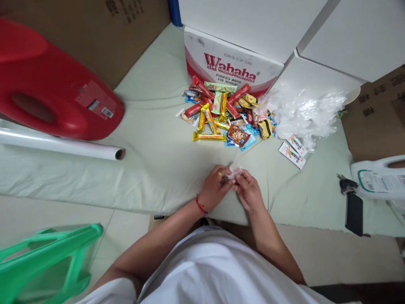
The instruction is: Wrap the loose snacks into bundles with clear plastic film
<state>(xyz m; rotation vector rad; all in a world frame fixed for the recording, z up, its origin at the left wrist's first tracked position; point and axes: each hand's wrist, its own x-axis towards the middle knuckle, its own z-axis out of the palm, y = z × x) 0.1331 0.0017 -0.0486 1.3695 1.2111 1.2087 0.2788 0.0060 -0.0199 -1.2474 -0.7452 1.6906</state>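
My left hand (217,185), with a red cord at its wrist, and my right hand (249,192) meet over the near part of the covered table. Between their fingertips they pinch a small, crumpled piece of clear plastic (235,170), perhaps a bag; its exact shape is unclear. Something small and yellow shows at the left fingers, too small to name. Beyond my hands lies a heap of wrapped snacks (209,137) in red, yellow, green, blue and brown packets. To its right is a pile of clear plastic bags (303,112), with two small white packets (291,155) in front.
Behind the snacks stands a Wahaha carton (234,59). On the left are a red jug (63,97) and a white roll (63,143). A white jug (379,179), keys (346,184) and a black flat object (354,213) lie right. A green stool (57,257) stands lower left.
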